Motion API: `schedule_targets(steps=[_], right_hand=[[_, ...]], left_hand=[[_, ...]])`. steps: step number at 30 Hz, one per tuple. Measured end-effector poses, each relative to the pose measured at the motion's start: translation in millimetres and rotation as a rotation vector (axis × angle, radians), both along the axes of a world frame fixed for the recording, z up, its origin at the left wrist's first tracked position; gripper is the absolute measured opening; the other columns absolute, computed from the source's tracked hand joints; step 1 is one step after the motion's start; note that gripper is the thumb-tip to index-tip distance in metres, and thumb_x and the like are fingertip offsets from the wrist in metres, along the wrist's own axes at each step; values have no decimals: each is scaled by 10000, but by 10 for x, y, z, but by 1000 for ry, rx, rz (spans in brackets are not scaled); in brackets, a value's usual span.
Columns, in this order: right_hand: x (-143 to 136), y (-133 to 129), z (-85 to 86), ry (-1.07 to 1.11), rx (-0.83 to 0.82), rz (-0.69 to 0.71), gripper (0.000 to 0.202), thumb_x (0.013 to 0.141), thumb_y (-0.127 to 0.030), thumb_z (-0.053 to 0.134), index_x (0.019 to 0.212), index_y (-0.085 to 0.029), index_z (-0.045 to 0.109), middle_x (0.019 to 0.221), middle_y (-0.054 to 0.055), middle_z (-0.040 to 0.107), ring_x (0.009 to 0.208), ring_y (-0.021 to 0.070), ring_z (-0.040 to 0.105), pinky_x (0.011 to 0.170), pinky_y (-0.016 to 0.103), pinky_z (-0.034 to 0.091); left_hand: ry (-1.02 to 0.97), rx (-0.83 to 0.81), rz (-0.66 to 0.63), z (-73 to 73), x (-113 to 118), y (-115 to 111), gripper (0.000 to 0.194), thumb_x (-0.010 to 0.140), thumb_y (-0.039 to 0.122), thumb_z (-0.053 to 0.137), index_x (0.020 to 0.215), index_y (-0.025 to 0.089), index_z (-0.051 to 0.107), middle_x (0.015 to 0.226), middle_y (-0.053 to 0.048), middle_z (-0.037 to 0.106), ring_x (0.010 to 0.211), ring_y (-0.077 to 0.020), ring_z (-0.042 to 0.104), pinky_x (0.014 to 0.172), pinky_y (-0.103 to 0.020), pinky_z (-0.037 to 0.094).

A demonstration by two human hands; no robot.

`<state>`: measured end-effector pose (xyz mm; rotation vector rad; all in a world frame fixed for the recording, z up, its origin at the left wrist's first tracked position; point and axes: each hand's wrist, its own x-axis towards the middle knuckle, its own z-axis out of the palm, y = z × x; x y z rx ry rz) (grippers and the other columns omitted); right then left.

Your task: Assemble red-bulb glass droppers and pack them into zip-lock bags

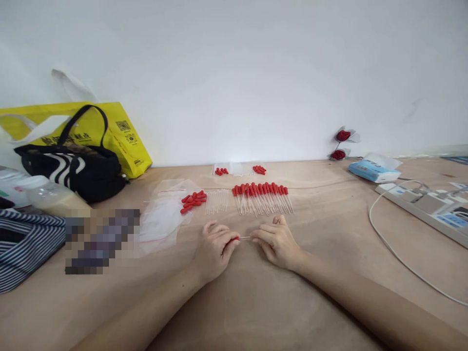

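My left hand [215, 251] is closed, pinching a red rubber bulb [236, 238] between thumb and fingers. From the bulb's side a thin clear dropper tube [245, 238] runs across to my right hand [277, 242], whose fingers are pinched on its other end. Whether the tube sits inside the bulb is hidden by my left fingers. Beyond my hands lies a row of droppers with red bulbs [261, 190] on clear tubes. Left of that row are several bare clear tubes [216, 202] side by side, then a loose pile of red bulbs [193, 200].
Clear plastic bags [161, 214] lie left of the pile; more red bulbs [259, 169] rest on bags near the wall. A black bag [91, 168], yellow bag [133, 131] and bottle [51, 195] stand left. Tissues [373, 170], a power strip [427, 207] and white cable [387, 248] occupy the right.
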<state>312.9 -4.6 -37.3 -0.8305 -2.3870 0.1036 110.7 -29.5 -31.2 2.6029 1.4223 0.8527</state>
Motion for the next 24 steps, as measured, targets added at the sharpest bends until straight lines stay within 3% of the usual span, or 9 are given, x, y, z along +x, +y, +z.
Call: schedule_targets(steps=[14,19,24], right_hand=[[-77,-5,-46,83,57,48,216,862,-181,368,806,-162,575,664,-1,605,582,104,461,632,294,194],[-66,16,11,-29,61,20,214,875,-237,398,840,-177,601,715,13,622,679,124,484,667,307,197],[-64,-2,58,-110,65,27,166,839,-266,471,838,-207,626,724,18,629,728,150,471,677,318,192]], left_hand=[[-46,14,-99,-7,29,3,142,835,219,438,804,223,576,742,45,661,787,-129,566,930,-380,196],[57,-54,-74,49,-62,89,156,844,248,438,826,238,593,772,39,668,819,-142,561,935,-406,181],[94,-20,-88,81,-146,119,168,843,284,445,815,257,608,771,37,663,836,-151,556,938,-398,201]])
